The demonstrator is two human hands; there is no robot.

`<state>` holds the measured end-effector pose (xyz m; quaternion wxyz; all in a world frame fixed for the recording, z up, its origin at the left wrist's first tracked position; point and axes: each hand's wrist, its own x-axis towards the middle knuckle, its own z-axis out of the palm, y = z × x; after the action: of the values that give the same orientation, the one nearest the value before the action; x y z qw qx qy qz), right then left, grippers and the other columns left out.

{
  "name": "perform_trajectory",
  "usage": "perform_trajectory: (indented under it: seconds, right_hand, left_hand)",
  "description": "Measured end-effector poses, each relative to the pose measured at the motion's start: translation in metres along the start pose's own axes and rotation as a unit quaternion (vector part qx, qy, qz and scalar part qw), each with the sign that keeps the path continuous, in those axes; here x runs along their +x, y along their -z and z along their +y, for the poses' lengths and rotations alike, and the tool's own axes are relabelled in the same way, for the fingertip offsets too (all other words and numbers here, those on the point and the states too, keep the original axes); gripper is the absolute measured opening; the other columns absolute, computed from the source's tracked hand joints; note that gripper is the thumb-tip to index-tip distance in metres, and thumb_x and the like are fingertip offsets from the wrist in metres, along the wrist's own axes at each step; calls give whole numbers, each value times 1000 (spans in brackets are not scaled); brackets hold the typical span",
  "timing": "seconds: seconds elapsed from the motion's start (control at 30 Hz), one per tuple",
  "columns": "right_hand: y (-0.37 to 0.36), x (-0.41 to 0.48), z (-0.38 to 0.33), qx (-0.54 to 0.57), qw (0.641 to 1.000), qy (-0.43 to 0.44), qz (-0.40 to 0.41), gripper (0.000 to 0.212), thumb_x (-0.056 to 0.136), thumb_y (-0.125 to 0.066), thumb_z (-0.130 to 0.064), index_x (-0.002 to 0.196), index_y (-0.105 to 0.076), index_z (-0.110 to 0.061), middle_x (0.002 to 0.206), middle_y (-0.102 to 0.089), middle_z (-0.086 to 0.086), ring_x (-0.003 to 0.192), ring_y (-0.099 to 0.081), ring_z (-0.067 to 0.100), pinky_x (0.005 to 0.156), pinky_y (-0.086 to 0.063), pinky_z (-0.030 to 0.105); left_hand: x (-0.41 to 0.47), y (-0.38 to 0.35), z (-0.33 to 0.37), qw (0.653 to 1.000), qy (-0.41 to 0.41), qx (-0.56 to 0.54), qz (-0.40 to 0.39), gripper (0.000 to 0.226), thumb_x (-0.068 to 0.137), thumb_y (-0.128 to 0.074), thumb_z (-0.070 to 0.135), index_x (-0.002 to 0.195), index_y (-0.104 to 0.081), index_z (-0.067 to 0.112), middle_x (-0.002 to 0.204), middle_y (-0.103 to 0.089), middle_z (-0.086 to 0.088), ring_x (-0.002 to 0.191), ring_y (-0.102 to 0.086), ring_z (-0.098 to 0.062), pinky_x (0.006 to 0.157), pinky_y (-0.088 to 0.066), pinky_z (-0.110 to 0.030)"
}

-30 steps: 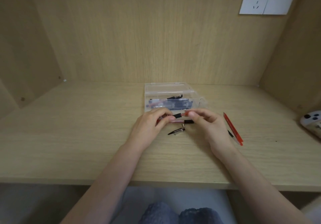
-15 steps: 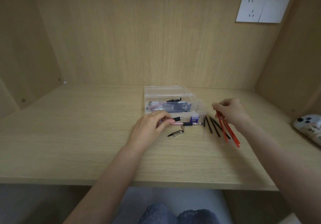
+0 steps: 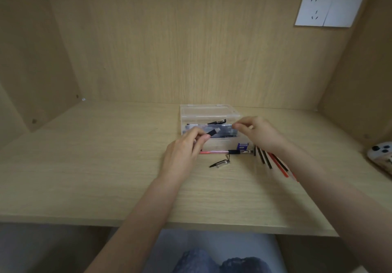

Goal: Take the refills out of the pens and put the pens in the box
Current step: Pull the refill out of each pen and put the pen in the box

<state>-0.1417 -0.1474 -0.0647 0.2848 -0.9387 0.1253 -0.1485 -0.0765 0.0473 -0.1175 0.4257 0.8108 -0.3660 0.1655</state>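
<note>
1. We see the left hand (image 3: 184, 147) raised at the front wall of the clear box (image 3: 210, 111). Its thumb and fingers pinch a pen (image 3: 212, 132) whose black grip end pokes out to the right.
2. The right hand (image 3: 257, 134) hangs over the box's right end with its fingers curled and thumb and forefinger brought together. We cannot tell whether anything lies between them.
3. The box sits open near the middle of the worktop's (image 3: 106, 177) back edge, with several dark pens lying lengthwise inside.
4. Just in front of the box a second pen (image 3: 218, 152), with a red-tinted barrel and black grip, lies parallel to the front edge. A small dark-tipped clear piece (image 3: 220, 163) rests beside it, nearer to us.
5. Right of the box, toward the worktop's right edge, black refills (image 3: 267, 160) and red refills (image 3: 278, 165) lie side by side, partly under the right forearm.
6. A small blue item (image 3: 242, 146) stands at the box's front right corner.
</note>
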Motion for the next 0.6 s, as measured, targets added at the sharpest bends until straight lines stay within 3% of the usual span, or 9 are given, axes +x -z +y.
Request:
perform_trajectory:
  seconds: [0.1,0.2,0.23,0.37,0.5,0.6]
  right_hand:
    - [-18,16,-3,-45,996,7,-79,38,98,-43,-35,103,-66,-5,104,-65,20,99,-58,33,82,-43,36]
    - [-30,25,-2,-122,987,23,-97,50,98,-36,-44,90,-62,-3,87,-60,15,88,-55,31,76,-38,35]
    - [-33,27,-1,-147,984,27,-102,50,98,-33,-46,91,-62,-6,90,-57,12,92,-53,29,79,-37,34]
    - [-34,26,4,-193,976,19,-103,55,97,-24,-52,125,-56,-17,118,-52,10,117,-40,28,95,-28,36]
    - [-34,28,4,-228,967,8,-112,62,95,-18,-58,130,-52,-20,120,-54,11,114,-37,28,98,-27,37]
    - [-32,26,3,-228,965,-1,-132,66,95,-16,-60,115,-60,-15,100,-51,6,113,-36,26,99,-25,37]
  left_hand:
    - [0,0,0,1000,7,1,-12,20,93,-43,42,90,-53,25,73,-56,11,68,-55,-16,65,-46,-36]
    - [1,1,0,1000,15,-1,-19,20,93,-43,42,90,-53,25,71,-56,10,68,-56,-17,66,-46,-35]
    - [1,1,0,1000,16,-1,-19,20,93,-43,43,91,-53,25,71,-56,11,68,-56,-17,66,-46,-35]
    - [1,2,0,1000,18,1,-20,21,94,-42,43,92,-54,26,72,-57,11,68,-57,-15,65,-46,-33]
    - [1,2,0,1000,19,-3,-17,22,94,-41,43,93,-54,26,71,-59,11,67,-57,-14,65,-47,-34]
    - [1,2,1,1000,17,-1,-19,21,94,-42,42,93,-54,25,69,-56,12,65,-56,-11,64,-46,-33]
